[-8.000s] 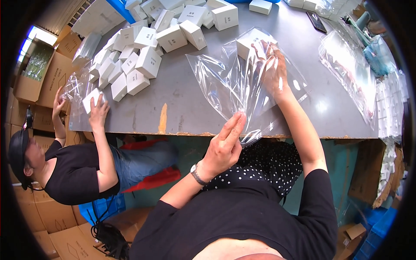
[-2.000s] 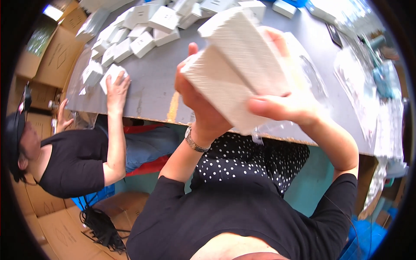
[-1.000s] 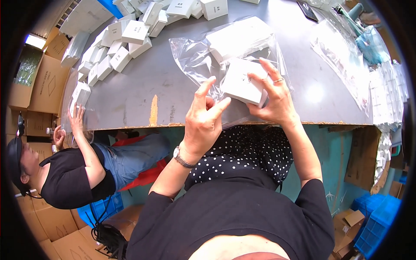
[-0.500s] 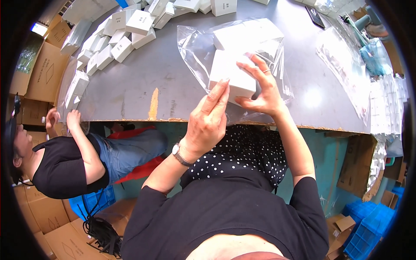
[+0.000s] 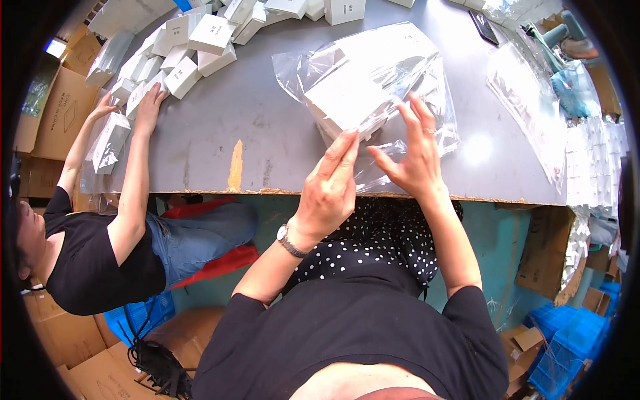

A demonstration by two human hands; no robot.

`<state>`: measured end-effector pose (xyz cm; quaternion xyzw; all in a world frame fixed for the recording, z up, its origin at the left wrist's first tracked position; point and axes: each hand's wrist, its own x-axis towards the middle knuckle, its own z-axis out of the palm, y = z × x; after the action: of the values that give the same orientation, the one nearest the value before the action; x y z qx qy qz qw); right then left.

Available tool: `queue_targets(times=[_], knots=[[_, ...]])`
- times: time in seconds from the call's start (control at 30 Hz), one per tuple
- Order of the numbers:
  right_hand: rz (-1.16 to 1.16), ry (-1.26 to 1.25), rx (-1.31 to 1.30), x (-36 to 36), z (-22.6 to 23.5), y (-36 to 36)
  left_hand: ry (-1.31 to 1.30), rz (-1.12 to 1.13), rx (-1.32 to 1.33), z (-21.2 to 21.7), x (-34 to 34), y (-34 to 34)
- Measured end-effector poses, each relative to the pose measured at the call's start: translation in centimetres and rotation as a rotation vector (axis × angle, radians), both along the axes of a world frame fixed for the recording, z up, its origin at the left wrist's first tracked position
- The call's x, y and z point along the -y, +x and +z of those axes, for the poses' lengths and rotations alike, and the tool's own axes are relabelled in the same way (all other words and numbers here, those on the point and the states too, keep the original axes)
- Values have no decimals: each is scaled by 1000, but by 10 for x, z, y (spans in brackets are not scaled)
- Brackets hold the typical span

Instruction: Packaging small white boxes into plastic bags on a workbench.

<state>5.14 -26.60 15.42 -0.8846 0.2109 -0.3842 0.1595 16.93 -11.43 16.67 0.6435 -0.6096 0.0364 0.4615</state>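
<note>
Two plain white boxes, the near one and the far one, lie side by side inside a clear plastic bag on the table. My left hand is at the bag's near side, its straight fingers pressed together at the film by the near box's lower corner; its thumb is hidden. To the right, my right hand is open, with thumb and fingers spread beside the bag's loose near edge. Its fingertips rest at the crumpled film, and no box is between them.
Many small white boxes are heaped at the far left of the grey table. A co-worker's hand reaches there. Flat clear bags and a phone lie on the right. Cartons and blue crates stand below.
The near box has turned and shifted left and away from me, further into the bag. My right hand has let go of it and drawn back. The co-worker's hands have reached forward to the heap.
</note>
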Motion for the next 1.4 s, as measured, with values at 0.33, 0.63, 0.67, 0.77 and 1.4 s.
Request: queue_targets(times=[0.33, 0.63, 0.67, 0.77, 1.4], knots=[[170, 120, -147, -11, -27, 47, -74, -25, 56, -7, 7, 6], [-72, 368, -95, 10, -11, 44, 5, -67, -59, -16, -3, 1], [-104, 500, -90, 14, -11, 44, -12, -54, -68, -15, -2, 1], [19, 389, -60, 39, -31, 44, -20, -59, -94, -15, 2, 3], [175, 170, 60, 15, -11, 55, -45, -3, -107, -21, 1, 7]])
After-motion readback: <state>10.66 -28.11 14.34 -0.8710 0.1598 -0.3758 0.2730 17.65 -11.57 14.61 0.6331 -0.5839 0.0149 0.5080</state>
